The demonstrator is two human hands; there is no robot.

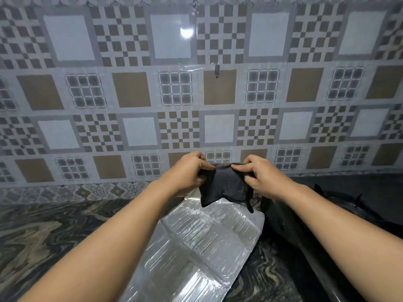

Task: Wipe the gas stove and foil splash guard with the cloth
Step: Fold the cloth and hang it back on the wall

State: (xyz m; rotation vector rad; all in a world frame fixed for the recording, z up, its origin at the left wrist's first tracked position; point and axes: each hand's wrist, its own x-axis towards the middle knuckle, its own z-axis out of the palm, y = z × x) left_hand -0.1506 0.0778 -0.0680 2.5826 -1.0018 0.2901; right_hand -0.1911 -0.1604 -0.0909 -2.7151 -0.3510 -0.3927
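Note:
A dark grey cloth point(223, 186) hangs in the air between my two hands, above the far end of the foil splash guard point(202, 243). My left hand point(189, 171) pinches the cloth's upper left edge. My right hand point(259, 173) pinches its upper right edge. The silver, ribbed splash guard lies tilted across the counter below my forearms. The black gas stove point(340, 205) sits to the right, partly hidden by my right arm.
A dark marbled stone counter point(43, 234) spreads to the left and under the foil. A patterned tile wall point(196, 94) rises right behind, with a small hook point(217, 70) at its middle.

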